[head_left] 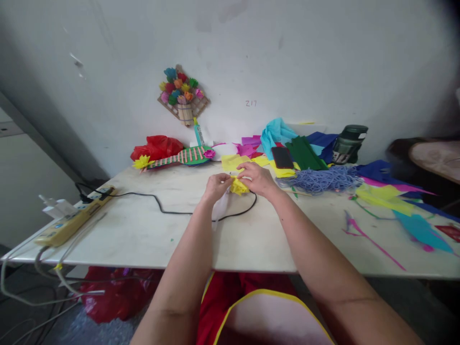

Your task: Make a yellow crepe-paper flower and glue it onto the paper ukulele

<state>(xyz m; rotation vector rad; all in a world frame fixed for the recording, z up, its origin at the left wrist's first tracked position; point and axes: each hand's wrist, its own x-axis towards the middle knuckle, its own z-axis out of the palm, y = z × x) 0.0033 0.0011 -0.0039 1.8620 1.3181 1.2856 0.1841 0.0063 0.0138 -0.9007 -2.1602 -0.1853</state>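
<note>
Gripping crumpled yellow paper (239,186) in fingertips of left hand (216,186) and right hand (258,179), over middle of white table (138,242). Near curving black cord (176,212); just short of yellow sheets (230,162), with dark phone (282,157) and blue string (323,180) off to right.

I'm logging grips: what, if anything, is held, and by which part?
The left hand and right hand appear to pinch a crumpled yellow piece near its upper edge.

Fingers (247,166) partly hide the yellow paper (239,187), whose folds are too blurred to tell.
</note>
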